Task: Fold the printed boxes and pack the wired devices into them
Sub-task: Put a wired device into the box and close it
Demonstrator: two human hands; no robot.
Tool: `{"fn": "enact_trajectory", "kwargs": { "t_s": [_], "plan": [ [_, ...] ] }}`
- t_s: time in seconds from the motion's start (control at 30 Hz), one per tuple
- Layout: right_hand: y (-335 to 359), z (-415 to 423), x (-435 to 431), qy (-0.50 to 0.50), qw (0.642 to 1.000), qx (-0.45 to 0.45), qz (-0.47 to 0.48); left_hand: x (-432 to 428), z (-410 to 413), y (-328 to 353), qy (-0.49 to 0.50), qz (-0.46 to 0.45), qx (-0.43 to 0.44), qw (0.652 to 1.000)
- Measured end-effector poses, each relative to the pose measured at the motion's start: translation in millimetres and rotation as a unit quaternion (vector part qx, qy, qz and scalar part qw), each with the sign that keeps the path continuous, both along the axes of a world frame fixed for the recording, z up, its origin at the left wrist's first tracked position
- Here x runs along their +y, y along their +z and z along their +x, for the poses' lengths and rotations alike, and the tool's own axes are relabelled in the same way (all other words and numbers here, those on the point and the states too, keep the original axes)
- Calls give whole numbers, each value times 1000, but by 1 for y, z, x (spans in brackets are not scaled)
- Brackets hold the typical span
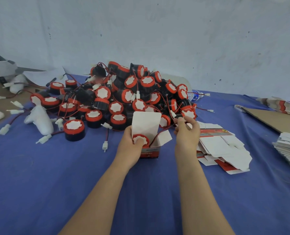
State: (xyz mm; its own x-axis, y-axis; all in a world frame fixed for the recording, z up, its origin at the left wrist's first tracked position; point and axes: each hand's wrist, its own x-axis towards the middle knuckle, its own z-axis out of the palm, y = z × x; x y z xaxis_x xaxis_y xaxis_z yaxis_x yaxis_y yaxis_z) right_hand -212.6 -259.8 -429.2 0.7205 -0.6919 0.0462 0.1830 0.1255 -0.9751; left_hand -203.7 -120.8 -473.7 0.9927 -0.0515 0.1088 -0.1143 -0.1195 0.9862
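Grasps open box (150,152) in left hand (130,148), upright on blue cloth (56,167), lid flap raised. Presses thumb on red-and-white device (145,139) seated inside box. Pinches device's red wire (159,132) in right hand (186,134), fingers curled, just right of box. Records pile of devices (123,95) directly behind box, loose flat boxes (222,146) beside right hand.
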Motion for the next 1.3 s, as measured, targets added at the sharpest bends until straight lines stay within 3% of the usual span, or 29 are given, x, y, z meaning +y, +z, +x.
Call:
{"fn": "enact_trajectory", "kwargs": {
  "t_s": [0.07,0.17,0.3,0.43,0.57,0.83,1.03,1.3],
  "plan": [
    [4,-1,3,-3,999,-39,-11,-1,-1,0,-7,13,-9,1000],
    [13,-8,13,84,990,-96,-53,-3,-4,1,-6,35,-28,999],
    [18,-21,14,175,964,-79,-182,-3,-5,2,29,34,-45,998],
    [15,-24,12,164,934,-19,-318,-4,-4,0,59,29,-51,997],
    [3,-20,20,143,923,51,-354,-4,-4,-1,67,41,-48,996],
    [-4,-18,23,33,853,110,-509,-4,-5,-1,78,49,-53,994],
    [-7,-14,24,72,845,68,-526,-4,-5,-1,84,51,-62,993],
    [-6,-15,28,23,914,-35,-403,-5,-4,-1,85,55,-49,994]
  ]
}}
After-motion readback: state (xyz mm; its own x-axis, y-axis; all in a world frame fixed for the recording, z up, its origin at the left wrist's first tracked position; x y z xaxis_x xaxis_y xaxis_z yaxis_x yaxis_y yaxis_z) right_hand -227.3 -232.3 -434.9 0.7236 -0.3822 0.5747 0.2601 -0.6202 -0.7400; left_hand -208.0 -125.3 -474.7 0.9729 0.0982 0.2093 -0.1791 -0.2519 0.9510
